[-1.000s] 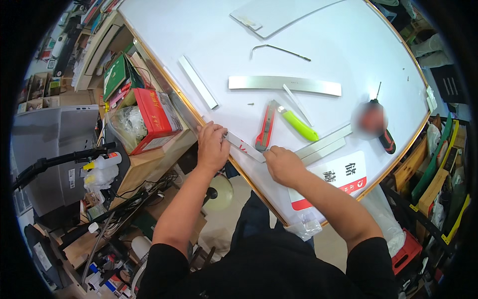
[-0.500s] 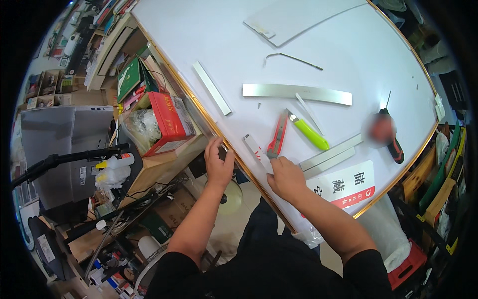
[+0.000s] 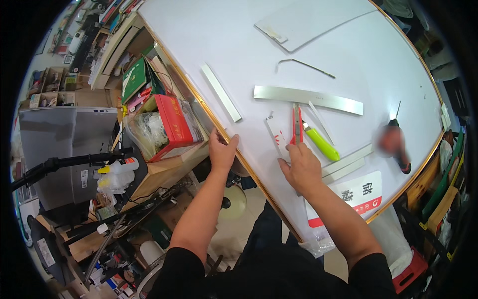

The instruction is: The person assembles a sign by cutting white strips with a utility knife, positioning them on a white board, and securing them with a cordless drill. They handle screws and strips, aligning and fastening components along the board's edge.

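My right hand (image 3: 302, 167) is over the white tabletop, its fingers closed on the near end of a red utility knife (image 3: 298, 123). The knife points away from me, its tip close to a silver metal strip (image 3: 308, 97). Just left of it lies a short white strip with red marks (image 3: 275, 131), near my thumb. A bright green-handled cutter (image 3: 321, 142) is on the right of the knife, its front end partly hidden. At the table's gold-coloured edge, my left hand (image 3: 222, 152) rests with thumb and forefinger apart and no object visible in it; some of its fingers are hidden.
A white bar (image 3: 221, 93) lies at the left edge, a thin bent rod (image 3: 308, 67) farther back. To the right are a red power screwdriver (image 3: 392, 139), pale strips (image 3: 348, 162) and a white sign with a red band (image 3: 356, 194). A red box (image 3: 174, 122) stands left of the table.
My right hand has closed on the utility knife and turned it more upright in the picture. My left hand has slipped down against the table edge. The whole view has shifted slightly.
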Available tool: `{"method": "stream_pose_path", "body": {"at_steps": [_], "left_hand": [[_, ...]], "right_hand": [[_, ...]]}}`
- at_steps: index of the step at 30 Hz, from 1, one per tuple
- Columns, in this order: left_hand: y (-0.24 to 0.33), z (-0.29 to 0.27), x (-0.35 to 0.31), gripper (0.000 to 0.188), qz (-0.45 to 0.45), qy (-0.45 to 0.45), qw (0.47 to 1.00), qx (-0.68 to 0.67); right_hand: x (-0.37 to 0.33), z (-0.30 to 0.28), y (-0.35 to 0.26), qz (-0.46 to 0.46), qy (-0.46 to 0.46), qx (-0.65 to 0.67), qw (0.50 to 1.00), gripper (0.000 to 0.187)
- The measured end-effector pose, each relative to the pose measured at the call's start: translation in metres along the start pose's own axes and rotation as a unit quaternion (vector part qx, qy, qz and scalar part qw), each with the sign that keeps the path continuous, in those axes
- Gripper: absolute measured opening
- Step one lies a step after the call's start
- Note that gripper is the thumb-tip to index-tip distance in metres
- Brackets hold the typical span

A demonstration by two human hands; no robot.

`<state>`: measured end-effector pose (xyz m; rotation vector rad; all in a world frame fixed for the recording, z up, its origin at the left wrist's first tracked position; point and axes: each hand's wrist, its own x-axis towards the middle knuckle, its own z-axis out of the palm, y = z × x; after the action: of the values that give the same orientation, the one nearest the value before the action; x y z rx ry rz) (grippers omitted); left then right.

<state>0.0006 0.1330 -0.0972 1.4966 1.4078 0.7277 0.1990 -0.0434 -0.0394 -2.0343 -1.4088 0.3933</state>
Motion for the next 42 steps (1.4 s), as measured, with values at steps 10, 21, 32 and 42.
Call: {"method": "stream_pose_path", "body": {"at_steps": [10,21,32,42], "left_hand": [[-0.002,-0.002,-0.002,0.061,-0.02,0.026,0.997,0.064],[-0.011,-0.003,-0.002,0.044,0.027,0.015,0.998,0.06],[-0.015,-0.002,0.0,0.058,0.005,0.019,0.999,0.029],[-0.01,-0.003,-0.001,0.054,-0.014,-0.024,1.0,0.008]], "right_hand": [[0.145,0.086,-0.05,-0.276,-0.065,-0.039,0.958,0.027],[0.189,0.095,-0.041,-0.33,-0.222,-0.075,0.915,0.034],[0.176,0.102,-0.034,-0.302,-0.189,-0.037,0.934,0.029],[0.178,0.101,-0.031,-0.291,-0.208,-0.021,0.934,0.035]]}}
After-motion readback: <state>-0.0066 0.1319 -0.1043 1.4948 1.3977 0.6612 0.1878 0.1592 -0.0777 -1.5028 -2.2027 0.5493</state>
